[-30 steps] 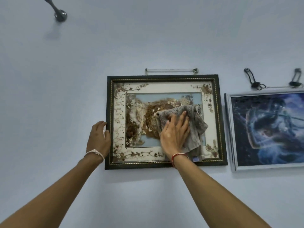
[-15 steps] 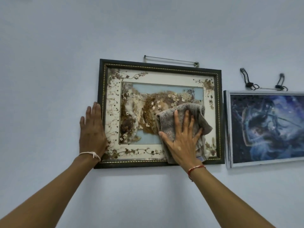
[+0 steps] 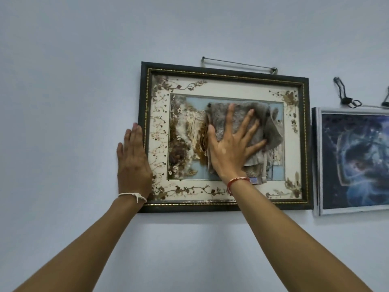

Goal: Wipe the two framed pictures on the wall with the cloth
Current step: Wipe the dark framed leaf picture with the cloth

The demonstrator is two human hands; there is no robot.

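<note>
A dark-framed picture (image 3: pixel 223 74) with a floral cream mat hangs on the pale wall at centre. My right hand (image 3: pixel 230 148) lies flat with spread fingers on a grey cloth (image 3: pixel 271 131), pressing it against the glass in the middle of that picture. My left hand (image 3: pixel 133 163) rests flat against the frame's left edge, fingers together, steadying it. A second picture (image 3: pixel 355 161), blue and dark with a silver frame, hangs just to the right, partly cut off by the view's edge.
A thin metal hanging rod (image 3: pixel 240 64) sits above the dark frame. Black clips (image 3: pixel 347 98) with a wire hold the blue picture from above. Bare pale wall (image 3: pixel 73 81) spreads to the left, above and below the pictures.
My right hand has slid the cloth upward from the lower right of the glass to its middle. My left hand stays on the frame's left edge. The view has shifted, framing the pictures further right.
</note>
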